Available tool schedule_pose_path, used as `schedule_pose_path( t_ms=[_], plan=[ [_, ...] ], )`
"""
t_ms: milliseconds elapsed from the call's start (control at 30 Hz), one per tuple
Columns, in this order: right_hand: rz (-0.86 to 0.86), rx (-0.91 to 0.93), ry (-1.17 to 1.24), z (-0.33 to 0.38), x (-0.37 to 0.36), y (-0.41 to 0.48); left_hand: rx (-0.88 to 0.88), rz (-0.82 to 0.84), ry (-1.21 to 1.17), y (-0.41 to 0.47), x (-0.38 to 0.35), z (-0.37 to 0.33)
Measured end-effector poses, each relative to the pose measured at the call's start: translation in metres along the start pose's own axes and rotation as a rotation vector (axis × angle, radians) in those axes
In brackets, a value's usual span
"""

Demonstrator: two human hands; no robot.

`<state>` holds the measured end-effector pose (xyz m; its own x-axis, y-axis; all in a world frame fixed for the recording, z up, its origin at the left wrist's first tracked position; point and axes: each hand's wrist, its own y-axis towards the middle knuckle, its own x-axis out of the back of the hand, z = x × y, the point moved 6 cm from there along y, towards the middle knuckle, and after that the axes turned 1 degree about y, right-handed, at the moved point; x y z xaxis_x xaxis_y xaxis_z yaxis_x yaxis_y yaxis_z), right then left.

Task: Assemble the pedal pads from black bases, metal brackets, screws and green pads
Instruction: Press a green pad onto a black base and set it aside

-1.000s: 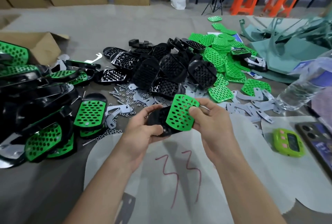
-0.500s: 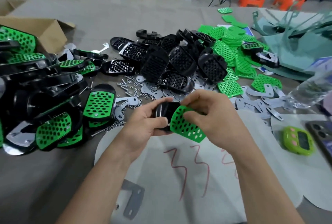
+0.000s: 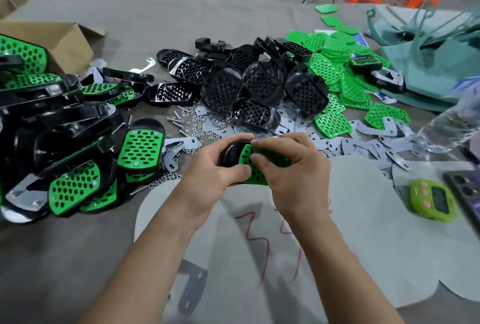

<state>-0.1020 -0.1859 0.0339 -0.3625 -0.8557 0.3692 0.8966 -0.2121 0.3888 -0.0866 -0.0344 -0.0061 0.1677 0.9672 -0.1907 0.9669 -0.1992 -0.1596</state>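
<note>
1. Grey cloth covers the big table (image 3: 155, 20), and a white sheet (image 3: 363, 233) with red marks lies under both hands.
2. Left hand (image 3: 207, 181) curls its fingers and thumb round a black base (image 3: 230, 153) and holds it up off the sheet.
3. Right hand (image 3: 293, 175) bends its fingers over a green pad (image 3: 250, 168) and holds it down on that base.
4. Just past the hands sits a heap of black bases (image 3: 259, 85), with small screws (image 3: 187, 122) beside it.
5. Past the right hand lie loose green pads (image 3: 335, 64) and flat metal brackets (image 3: 363, 142).
6. Off to the left of the left hand is a pile of finished pedal pads (image 3: 140, 147).
7. Out to the right of the right hand sit a green timer (image 3: 432, 201) and a phone (image 3: 465, 191).
8. One more bracket (image 3: 192, 287) lies under the left arm.
</note>
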Motion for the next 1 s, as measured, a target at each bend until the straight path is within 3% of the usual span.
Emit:
schedule_pose_path(
  t_ms=[167,267,333,400,467,600,900,1000],
  plan=[
    [-0.144,0.052,-0.063,-0.004,0.007,-0.010,0.016,-0.129,-0.019,0.000,-0.001,0.003],
    [-0.045,-0.202,-0.080,-0.023,0.003,-0.010,0.043,-0.179,-0.105,-0.002,0.000,0.005],
    [0.151,-0.453,0.178,-0.039,-0.008,-0.012,0.042,-0.186,-0.153,-0.003,-0.001,0.004],
    [0.316,-0.565,0.527,-0.043,-0.014,-0.016,0.024,-0.192,-0.166,-0.004,-0.003,0.001],
    [0.398,-0.571,0.705,-0.040,-0.011,-0.018,0.014,-0.195,-0.164,-0.004,-0.003,-0.002],
    [0.393,-0.588,0.782,-0.040,-0.006,-0.017,0.010,-0.180,-0.158,-0.005,-0.005,-0.006],
    [0.309,-0.648,0.769,-0.035,-0.009,-0.016,-0.033,-0.235,-0.045,-0.011,0.001,-0.007],
    [0.299,-0.666,0.750,-0.038,-0.011,-0.017,-0.108,-0.291,0.179,-0.015,0.005,-0.008]
  ],
)
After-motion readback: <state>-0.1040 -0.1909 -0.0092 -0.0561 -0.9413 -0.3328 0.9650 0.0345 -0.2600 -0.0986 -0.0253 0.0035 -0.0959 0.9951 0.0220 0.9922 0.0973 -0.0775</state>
